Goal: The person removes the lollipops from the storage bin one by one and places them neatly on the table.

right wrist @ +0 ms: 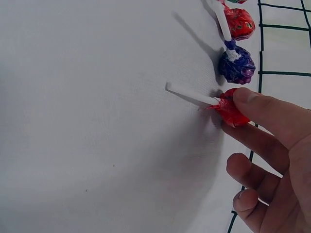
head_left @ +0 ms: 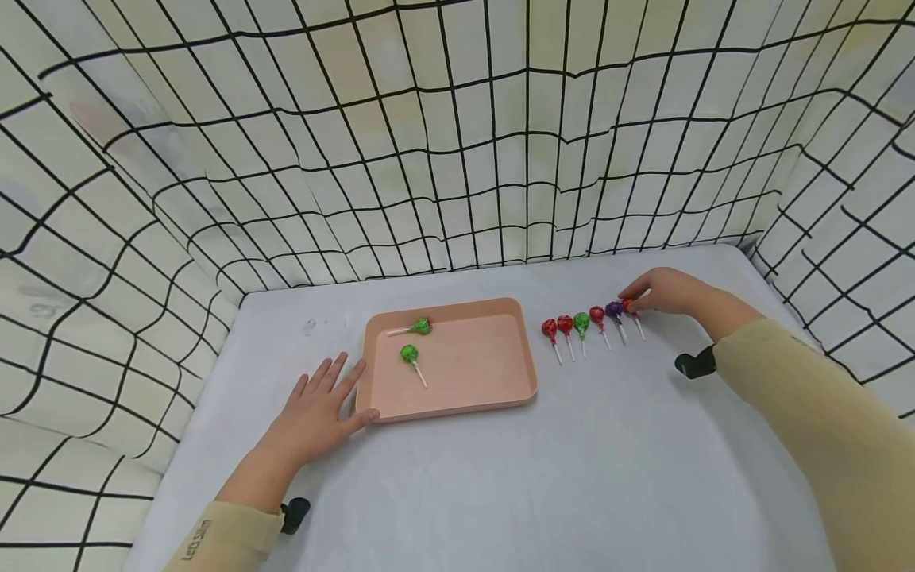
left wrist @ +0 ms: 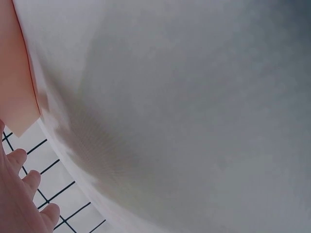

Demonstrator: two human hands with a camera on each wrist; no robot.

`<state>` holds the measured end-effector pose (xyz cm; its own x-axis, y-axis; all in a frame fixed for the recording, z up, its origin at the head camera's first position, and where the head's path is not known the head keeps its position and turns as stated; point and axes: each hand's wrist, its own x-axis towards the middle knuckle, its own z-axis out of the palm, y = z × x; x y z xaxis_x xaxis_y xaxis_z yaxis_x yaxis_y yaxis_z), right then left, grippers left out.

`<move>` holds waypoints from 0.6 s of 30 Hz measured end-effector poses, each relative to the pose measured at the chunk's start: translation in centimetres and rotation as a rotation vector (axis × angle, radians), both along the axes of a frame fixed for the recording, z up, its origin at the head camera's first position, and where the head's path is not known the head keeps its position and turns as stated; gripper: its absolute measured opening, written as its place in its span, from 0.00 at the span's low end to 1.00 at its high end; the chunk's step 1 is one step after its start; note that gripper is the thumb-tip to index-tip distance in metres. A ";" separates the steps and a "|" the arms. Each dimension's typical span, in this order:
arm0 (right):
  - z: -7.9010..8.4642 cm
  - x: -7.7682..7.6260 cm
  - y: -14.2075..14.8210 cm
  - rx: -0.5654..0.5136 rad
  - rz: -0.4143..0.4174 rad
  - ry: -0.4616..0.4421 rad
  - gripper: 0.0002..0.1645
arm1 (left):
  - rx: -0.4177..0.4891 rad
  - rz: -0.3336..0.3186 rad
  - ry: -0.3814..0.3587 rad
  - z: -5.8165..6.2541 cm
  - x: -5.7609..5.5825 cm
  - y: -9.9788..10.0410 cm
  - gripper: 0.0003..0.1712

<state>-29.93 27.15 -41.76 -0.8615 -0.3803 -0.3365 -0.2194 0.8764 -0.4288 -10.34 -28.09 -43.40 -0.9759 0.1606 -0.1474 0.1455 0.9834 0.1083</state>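
At the right end of a row of lollipops, my right hand (head_left: 668, 292) pinches the wrapped head of a red lollipop (right wrist: 228, 108) between thumb and index finger. Its white stick points away from the hand. Just beside it lies a purple lollipop (right wrist: 237, 67), then a red one (head_left: 596, 315), a green one (head_left: 581, 321) and two more reds. My left hand (head_left: 314, 417) spreads its fingers at the left edge of a pink tray (head_left: 479, 357), thumb at the near-left corner. Inside the tray lie a green-and-red lollipop (head_left: 423, 326) and a green lollipop (head_left: 409, 354).
A white cloth (head_left: 543, 485) covers the table. Behind it and on both sides rise pale walls with a black grid (head_left: 457, 183). Dark wrist-worn pieces stick out near both sleeves (head_left: 801, 397).
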 end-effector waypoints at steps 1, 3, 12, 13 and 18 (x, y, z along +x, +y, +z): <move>0.0 0.0 0.0 -0.001 0.002 0.000 0.21 | 0.000 -0.001 0.001 0.0 0.0 0.0 0.55; 0.0 -0.1 0.0 -0.001 0.002 0.000 0.21 | 0.001 -0.003 0.003 0.0 0.0 -0.1 0.56; 0.3 -0.4 0.6 -0.008 -0.004 0.004 0.23 | -0.001 -0.002 0.001 0.2 0.0 0.0 0.55; 0.4 -0.4 0.7 -0.008 -0.001 0.003 0.23 | -0.002 -0.001 0.000 0.2 0.0 0.0 0.55; 0.4 -0.5 0.8 -0.012 0.004 0.004 0.24 | 0.000 -0.001 -0.003 0.2 0.0 0.1 0.55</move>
<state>-30.39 27.95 -41.31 -0.8614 -0.3875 -0.3285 -0.2243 0.8703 -0.4384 -10.36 -28.01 -43.22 -0.9753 0.1617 -0.1503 0.1463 0.9833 0.1086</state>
